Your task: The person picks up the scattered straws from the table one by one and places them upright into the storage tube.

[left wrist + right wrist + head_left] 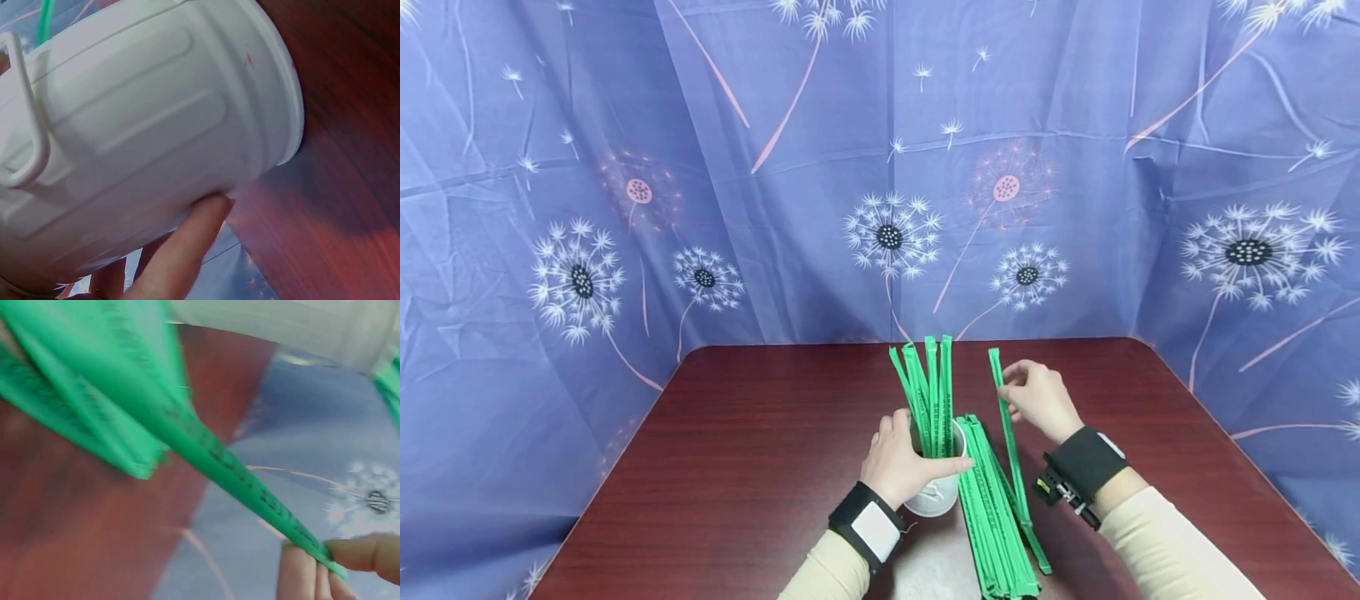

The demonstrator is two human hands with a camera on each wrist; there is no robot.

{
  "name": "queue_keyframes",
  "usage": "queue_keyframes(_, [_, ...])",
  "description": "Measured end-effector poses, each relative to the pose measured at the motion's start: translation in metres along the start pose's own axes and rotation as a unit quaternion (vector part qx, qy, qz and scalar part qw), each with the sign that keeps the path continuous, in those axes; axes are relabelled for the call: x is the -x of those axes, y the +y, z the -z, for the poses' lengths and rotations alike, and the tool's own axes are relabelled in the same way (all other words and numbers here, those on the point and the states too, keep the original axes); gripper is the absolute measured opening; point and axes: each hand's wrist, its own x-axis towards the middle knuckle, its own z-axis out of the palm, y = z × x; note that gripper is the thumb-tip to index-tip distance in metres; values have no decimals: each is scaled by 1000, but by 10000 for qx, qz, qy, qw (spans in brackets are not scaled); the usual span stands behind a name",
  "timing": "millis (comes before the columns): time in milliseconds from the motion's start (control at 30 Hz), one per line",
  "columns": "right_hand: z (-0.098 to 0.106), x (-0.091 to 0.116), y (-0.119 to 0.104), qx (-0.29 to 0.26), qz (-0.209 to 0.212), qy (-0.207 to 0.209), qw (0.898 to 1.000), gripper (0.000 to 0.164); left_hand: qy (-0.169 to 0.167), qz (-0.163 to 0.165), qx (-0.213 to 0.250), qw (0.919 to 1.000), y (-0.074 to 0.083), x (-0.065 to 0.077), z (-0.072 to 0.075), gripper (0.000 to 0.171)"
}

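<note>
The white cup [932,502] is on the brown table [737,467], near the person. The left hand [901,465] holds the cup, wrapped around its side, with the thumb stretched along the near side of the rim. I can't tell if the cup's bottom sits quite flat. A bunch of green sticks [931,404] stands up in the cup, leaning a bit and poking out well above the rim.

To the right of the cup, the right hand [1040,400] pinches one long stick [1010,429] near its top end (dark writing runs down its side). That stick slants down over the edge of the pile [992,508], and I can't tell if it touches the pile. The pile lies just to the right of the cup, with most sticks side by side. All of them are green too.

The cup has a thin white handle [39,147], which shows from the left wrist. Behind the cup, past the table, hangs a blue cloth [805,267] with puffy dandelions on it (some white, some pink).
</note>
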Motion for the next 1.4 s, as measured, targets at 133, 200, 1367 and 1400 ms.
queue_keyframes(133, [12, 0, -19, -396, 491, 516, 9967, 31, 11, -3, 0, 10000, 0, 0, 0, 115])
queue_keyframes(200, [17, 1, -28, -576, 743, 789, 9924, 31, 24, -5, 12, 10000, 0, 0, 0, 114])
queue_keyframes(1367, [-22, 13, -46, -1634, 1342, 835, 9738, 30, 113, 7, -50, 9999, 0, -2, -2, 112])
queue_keyframes(1400, [-25, 13, -44, -1577, 1319, 779, 9755, 29, 116, 3, -55, 9999, 0, -2, -2, 111])
